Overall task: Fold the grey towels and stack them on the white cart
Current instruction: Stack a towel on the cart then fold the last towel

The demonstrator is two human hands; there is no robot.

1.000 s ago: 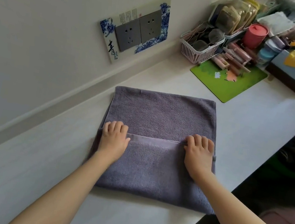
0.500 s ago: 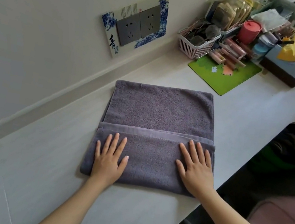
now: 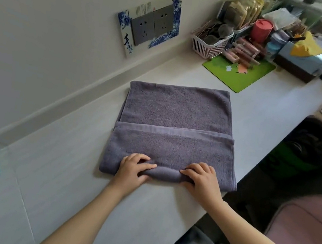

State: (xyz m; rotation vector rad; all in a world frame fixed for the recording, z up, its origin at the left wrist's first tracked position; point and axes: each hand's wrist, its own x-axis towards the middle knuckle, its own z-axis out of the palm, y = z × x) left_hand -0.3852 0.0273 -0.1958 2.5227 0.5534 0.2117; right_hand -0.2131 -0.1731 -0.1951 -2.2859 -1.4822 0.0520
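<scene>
Head view: both hands, left [image 3: 132, 170] and right [image 3: 201, 181], pinch the near folded edge of the grey towel [image 3: 177, 120] lying on the worktop [image 3: 61, 169]; lifting evenly should keep edges aligned.

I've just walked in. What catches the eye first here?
A grey towel lies partly folded mid-counter, and the left hand and right hand grip its near fold. Beyond it, a bright green mat sits before a cluttered pink basket.
</scene>
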